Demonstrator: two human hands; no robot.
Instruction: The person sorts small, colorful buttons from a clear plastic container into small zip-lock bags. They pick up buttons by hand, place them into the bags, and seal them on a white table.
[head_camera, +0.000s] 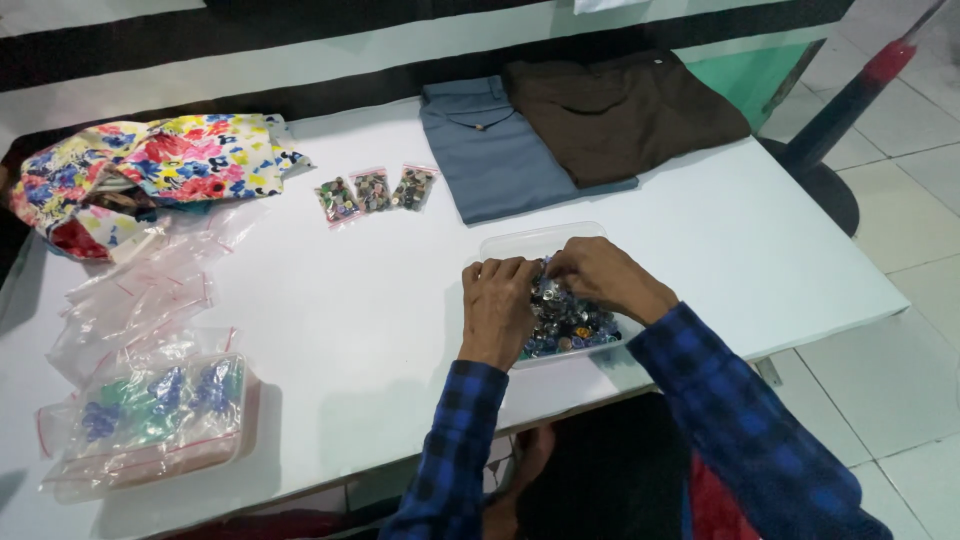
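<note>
Both hands work in a clear tray of small buttons at the bench's near edge.

The left hand (497, 310) and right hand (603, 275) meet over the clear tray (520, 243), fingers curled, seemingly pinching one of the buttons (570, 322). Three small filled bags (375, 190) lie mid-bench; folded grey trousers (480, 150) and brown trousers (620, 105) rest along the far edge.
</note>
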